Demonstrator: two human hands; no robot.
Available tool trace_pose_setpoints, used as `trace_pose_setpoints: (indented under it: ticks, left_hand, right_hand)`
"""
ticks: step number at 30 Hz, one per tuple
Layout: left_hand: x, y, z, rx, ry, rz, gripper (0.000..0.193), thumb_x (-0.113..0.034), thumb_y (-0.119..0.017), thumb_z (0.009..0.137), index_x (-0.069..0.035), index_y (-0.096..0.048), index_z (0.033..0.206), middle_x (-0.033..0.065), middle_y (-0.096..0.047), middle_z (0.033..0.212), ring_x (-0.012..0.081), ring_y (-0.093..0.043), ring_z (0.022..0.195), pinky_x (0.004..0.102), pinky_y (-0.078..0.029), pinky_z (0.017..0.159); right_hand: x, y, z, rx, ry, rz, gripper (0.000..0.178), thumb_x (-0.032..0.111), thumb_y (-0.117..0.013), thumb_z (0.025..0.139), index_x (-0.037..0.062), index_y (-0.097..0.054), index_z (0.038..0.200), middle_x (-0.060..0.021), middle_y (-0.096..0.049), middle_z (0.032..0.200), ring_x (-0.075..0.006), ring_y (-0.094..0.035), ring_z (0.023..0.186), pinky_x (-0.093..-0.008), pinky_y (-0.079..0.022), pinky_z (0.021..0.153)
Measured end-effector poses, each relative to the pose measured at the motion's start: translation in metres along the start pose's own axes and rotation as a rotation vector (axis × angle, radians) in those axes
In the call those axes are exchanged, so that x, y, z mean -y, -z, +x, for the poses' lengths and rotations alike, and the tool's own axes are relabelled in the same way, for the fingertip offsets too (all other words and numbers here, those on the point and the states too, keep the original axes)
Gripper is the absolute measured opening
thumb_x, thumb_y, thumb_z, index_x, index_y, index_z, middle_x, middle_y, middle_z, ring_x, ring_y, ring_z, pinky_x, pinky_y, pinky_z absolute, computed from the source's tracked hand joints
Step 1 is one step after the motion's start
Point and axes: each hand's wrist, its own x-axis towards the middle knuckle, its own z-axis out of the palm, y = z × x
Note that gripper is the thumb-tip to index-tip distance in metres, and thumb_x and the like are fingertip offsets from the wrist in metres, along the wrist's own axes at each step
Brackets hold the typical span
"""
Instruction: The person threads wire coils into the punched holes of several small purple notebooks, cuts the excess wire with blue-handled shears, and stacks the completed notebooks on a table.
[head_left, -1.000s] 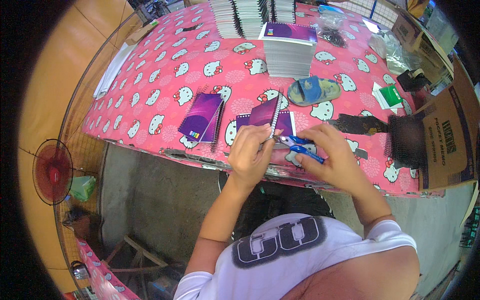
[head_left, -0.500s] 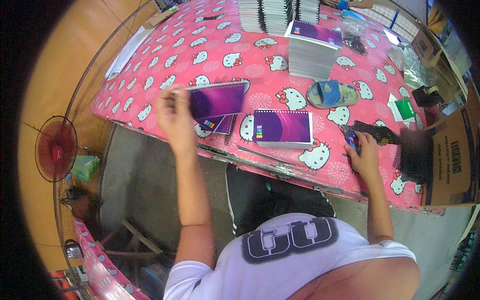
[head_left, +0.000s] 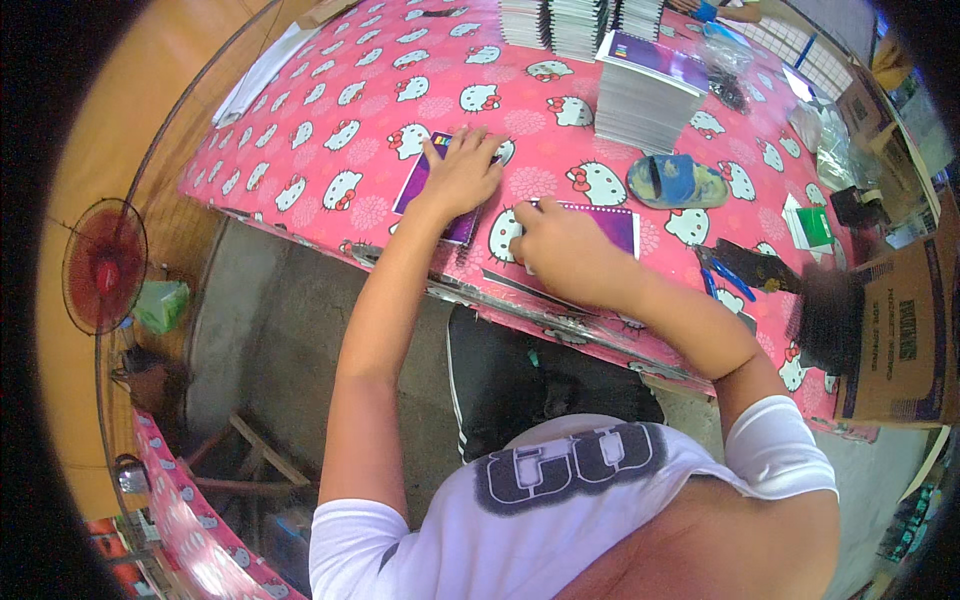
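Observation:
My left hand [head_left: 463, 175] lies flat with fingers spread on a purple-covered spiral notebook [head_left: 411, 183], one of a small loose pile near the table's front edge. Just right of it is a low stack of purple-covered, hole-punched pads [head_left: 617, 222]. My right hand [head_left: 560, 248] reaches across that stack, with fingers curled at its left edge, and covers much of its cover. Blue-handled pliers [head_left: 728, 276] lie apart from both hands, to the right. Beyond the low stack rests a blue and cream slipper [head_left: 678, 181].
A tall pile of punched pads [head_left: 648, 105] stands behind the slipper, with spiral-bound stacks [head_left: 574, 25] farther back. A cardboard box [head_left: 898, 335] and dark wire spirals [head_left: 832, 318] are at the right. A fan [head_left: 105, 265] stands left. Another person's hand [head_left: 690, 6] shows at the far edge.
My left hand has set the purple notebook it held onto the small pile and now lies flat on it. My right hand has let go of the pliers and moved left to the low stack.

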Motion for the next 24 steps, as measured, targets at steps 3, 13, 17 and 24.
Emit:
trace_pose_setpoints:
  ticks: [3, 13, 17, 24]
  left_hand:
    - [-0.010, -0.003, 0.002, 0.032, 0.074, -0.013, 0.043, -0.023, -0.042, 0.091, -0.019, -0.046, 0.133, 0.0121, -0.036, 0.144, 0.0361, -0.026, 0.137, 0.0727, -0.010, 0.102]
    - [-0.003, -0.003, 0.001, -0.108, 0.141, -0.098, 0.036, -0.025, -0.047, 0.092, -0.016, -0.053, 0.127, 0.0132, -0.036, 0.144, 0.0321, -0.030, 0.135, 0.0721, -0.013, 0.101]
    - [-0.016, 0.026, -0.022, -0.416, 0.131, -0.567, 0.031, -0.024, -0.052, 0.092, -0.013, -0.060, 0.120, 0.0161, -0.045, 0.137, 0.0294, -0.040, 0.129, 0.0532, -0.025, 0.106]
    - [-0.051, 0.063, -0.089, -0.427, 0.310, -1.430, 0.027, -0.017, -0.053, 0.094, 0.000, -0.060, 0.114, 0.0115, -0.064, 0.109, 0.0190, -0.060, 0.101, 0.0309, -0.045, 0.089]
  right_hand:
    - [-0.015, 0.021, 0.006, 0.112, 0.017, 0.212, 0.019, 0.009, -0.071, 0.069, 0.0064, -0.068, 0.087, -0.0105, -0.061, 0.094, -0.0306, -0.062, 0.086, -0.0411, -0.050, 0.077]
    - [-0.012, 0.015, 0.012, 0.123, 0.088, 0.092, 0.025, 0.007, -0.073, 0.065, 0.0064, -0.067, 0.090, -0.0121, -0.061, 0.094, -0.0319, -0.062, 0.088, -0.0421, -0.049, 0.078]
    - [-0.012, 0.017, 0.009, 0.112, 0.114, 0.050, 0.024, 0.006, -0.072, 0.066, 0.0060, -0.067, 0.090, -0.0128, -0.060, 0.095, -0.0328, -0.061, 0.089, -0.0425, -0.049, 0.078]
    - [-0.034, 0.023, 0.008, 0.140, 0.155, 0.315, 0.024, 0.005, -0.070, 0.068, 0.0040, -0.067, 0.092, -0.0113, -0.062, 0.098, -0.0301, -0.062, 0.091, -0.0400, -0.049, 0.079]
